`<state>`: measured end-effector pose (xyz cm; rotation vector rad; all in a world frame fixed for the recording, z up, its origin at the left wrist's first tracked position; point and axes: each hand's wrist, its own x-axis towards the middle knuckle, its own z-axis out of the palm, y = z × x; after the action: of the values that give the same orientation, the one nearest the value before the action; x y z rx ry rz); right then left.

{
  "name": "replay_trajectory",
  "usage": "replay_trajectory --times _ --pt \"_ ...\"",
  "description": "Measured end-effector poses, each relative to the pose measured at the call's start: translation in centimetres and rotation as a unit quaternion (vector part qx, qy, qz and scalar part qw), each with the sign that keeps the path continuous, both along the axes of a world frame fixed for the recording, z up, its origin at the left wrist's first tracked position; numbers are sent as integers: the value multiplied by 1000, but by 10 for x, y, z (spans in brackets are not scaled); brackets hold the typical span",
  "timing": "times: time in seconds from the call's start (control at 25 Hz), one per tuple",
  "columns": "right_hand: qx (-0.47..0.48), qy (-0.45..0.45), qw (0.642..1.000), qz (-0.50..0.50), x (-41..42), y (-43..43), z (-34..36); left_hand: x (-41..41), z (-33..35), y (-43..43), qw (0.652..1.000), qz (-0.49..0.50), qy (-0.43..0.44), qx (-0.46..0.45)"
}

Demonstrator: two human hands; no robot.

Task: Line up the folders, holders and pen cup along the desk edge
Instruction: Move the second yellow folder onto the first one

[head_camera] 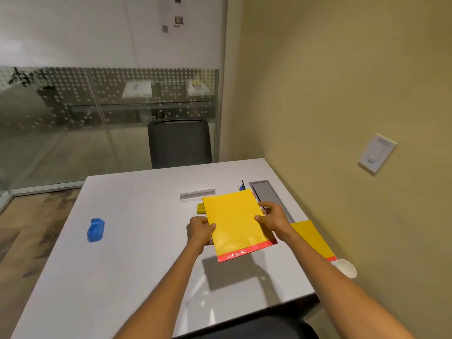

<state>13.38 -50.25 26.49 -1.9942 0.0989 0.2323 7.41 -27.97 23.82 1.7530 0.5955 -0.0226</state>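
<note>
A yellow folder [234,221] with a red bottom strip hangs lifted above the white desk [137,241]. My left hand [199,230] grips its left edge and my right hand [271,216] grips its right edge. A second yellow folder [314,237] lies flat at the desk's right edge, partly under my right forearm. Pens [241,186] stick up behind the held folder; their cup is hidden. A clear holder [197,194] stands beyond the folder. A blue holder [96,230] lies on the desk's left part. A small yellow item [200,208] peeks out left of the folder.
A grey cable hatch [266,194] is set into the desk near the wall. A white paper cup [346,267] sits off the desk's right corner. A dark chair [179,143] stands at the far side. The beige wall runs close along the right edge.
</note>
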Motion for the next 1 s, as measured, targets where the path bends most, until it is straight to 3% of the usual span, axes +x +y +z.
replay_trajectory --times 0.44,0.68,1.0 --pt "0 61 998 9 88 -188 -33 93 -50 -180 999 -37 32 -21" --pt "-15 123 992 19 149 -276 -90 142 -88 -269 997 33 64 -41" --pt "-101 156 982 21 188 -317 -172 179 -156 -330 994 17 100 44"
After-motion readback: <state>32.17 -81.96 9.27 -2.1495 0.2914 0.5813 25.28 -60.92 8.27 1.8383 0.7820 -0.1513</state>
